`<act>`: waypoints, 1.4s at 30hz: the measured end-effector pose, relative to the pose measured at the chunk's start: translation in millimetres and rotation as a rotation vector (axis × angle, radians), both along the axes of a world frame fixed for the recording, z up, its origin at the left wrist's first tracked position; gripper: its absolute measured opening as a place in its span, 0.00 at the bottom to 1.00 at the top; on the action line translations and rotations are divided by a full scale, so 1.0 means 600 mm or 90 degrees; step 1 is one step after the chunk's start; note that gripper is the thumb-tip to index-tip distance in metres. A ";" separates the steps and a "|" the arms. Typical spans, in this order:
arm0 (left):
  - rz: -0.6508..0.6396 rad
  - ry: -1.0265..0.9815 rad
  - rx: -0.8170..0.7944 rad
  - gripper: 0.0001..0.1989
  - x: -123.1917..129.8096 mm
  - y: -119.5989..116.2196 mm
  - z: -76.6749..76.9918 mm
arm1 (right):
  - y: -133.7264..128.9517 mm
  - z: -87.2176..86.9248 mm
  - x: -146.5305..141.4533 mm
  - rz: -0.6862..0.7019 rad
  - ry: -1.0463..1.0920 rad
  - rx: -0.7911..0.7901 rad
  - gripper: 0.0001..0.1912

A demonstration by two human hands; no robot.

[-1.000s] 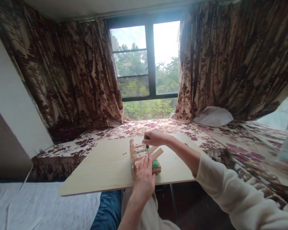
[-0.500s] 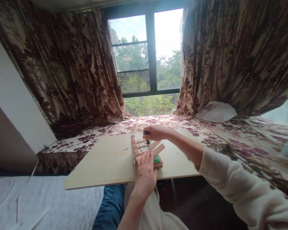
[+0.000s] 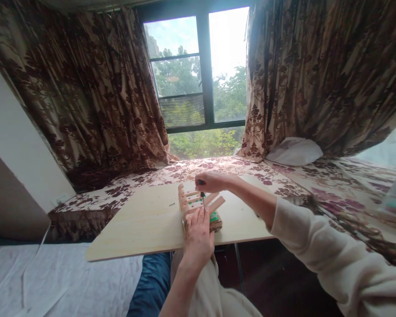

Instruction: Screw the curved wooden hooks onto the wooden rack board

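Observation:
My right hand (image 3: 210, 181) is closed round the dark handle of a screwdriver (image 3: 203, 194), held upright with its shaft pointing down. The tip comes down beside the fingers of my left hand (image 3: 198, 231), and what it touches is too small to tell. My left hand presses on the near end of a light wooden slatted piece (image 3: 192, 204); whether its fingers pinch something is hidden. Two loose-looking slats (image 3: 217, 204) slant out to the right. Beneath lies a green and brown block (image 3: 215, 223).
The pale wooden board (image 3: 135, 224) carries the work, with a small dark item (image 3: 172, 204) on its left part. Behind it are a flowered cover (image 3: 198, 167), a white bag (image 3: 295, 151) and curtains. A white quilt (image 3: 69, 277) lies at lower left.
The whole view has shifted slightly. Both hands stay at the wooden piece, and the screwdriver remains upright in my right hand.

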State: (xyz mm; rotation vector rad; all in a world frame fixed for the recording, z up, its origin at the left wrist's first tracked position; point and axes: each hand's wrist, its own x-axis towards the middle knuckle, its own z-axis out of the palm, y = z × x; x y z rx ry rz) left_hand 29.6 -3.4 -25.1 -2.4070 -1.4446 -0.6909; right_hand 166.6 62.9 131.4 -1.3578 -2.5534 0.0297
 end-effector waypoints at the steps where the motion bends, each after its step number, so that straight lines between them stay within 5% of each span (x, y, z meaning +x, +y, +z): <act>1: 0.000 0.001 -0.001 0.30 0.000 0.000 0.000 | -0.002 0.001 -0.002 -0.006 -0.007 0.000 0.11; 7: 0.002 0.008 -0.006 0.30 0.001 0.000 0.000 | -0.010 0.007 -0.019 -0.069 -0.045 0.018 0.16; 15: 0.004 0.017 -0.005 0.30 0.001 -0.003 0.005 | -0.010 0.025 -0.016 0.020 -0.079 -0.027 0.10; 22: 0.004 0.017 -0.002 0.30 0.001 -0.001 0.000 | -0.009 0.017 -0.016 -0.065 -0.071 -0.008 0.16; 26: 0.003 0.019 0.012 0.30 0.001 0.002 -0.002 | -0.008 0.016 -0.016 -0.025 -0.054 -0.001 0.13; 42: 0.008 0.033 0.054 0.30 0.000 0.001 -0.009 | -0.026 -0.056 -0.005 -0.147 0.059 0.131 0.11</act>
